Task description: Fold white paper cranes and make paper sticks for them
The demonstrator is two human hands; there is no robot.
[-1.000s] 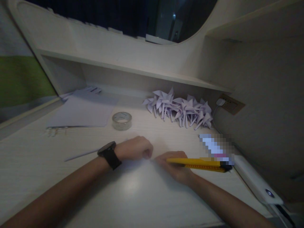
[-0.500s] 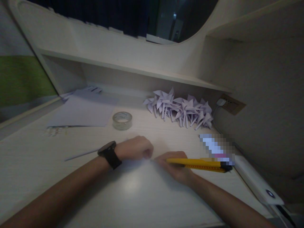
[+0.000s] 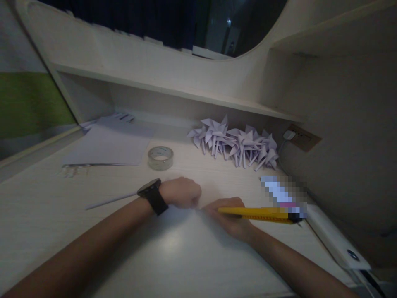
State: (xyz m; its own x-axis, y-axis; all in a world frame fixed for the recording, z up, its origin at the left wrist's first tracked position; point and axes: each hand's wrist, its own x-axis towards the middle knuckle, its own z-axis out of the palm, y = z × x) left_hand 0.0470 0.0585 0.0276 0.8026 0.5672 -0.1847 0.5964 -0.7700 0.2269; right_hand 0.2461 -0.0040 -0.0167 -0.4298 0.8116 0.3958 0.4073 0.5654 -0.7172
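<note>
My right hand (image 3: 231, 217) is closed round a yellow utility knife (image 3: 257, 213), whose black end points to the right. Its fingertips are pinched together close to my left hand (image 3: 182, 192). The left hand is closed, with its fingers curled down, and wears a black watch on the wrist. A tiny pale thing seems to lie between the two sets of fingertips, too small and blurred to name. A thin white paper stick (image 3: 108, 201) lies on the desk, its right end hidden behind the left wrist.
A roll of clear tape (image 3: 160, 158) stands behind my left hand. Several white paper pinwheels (image 3: 242, 142) are piled at the back. White paper sheets (image 3: 108, 142) lie at the back left. At right are a pixelated phone-like object (image 3: 282, 194) and a white power strip (image 3: 336, 238).
My left hand and its wrist have shifted slightly to the right, closer to my right hand. My right hand and the utility knife stay almost where they were.
</note>
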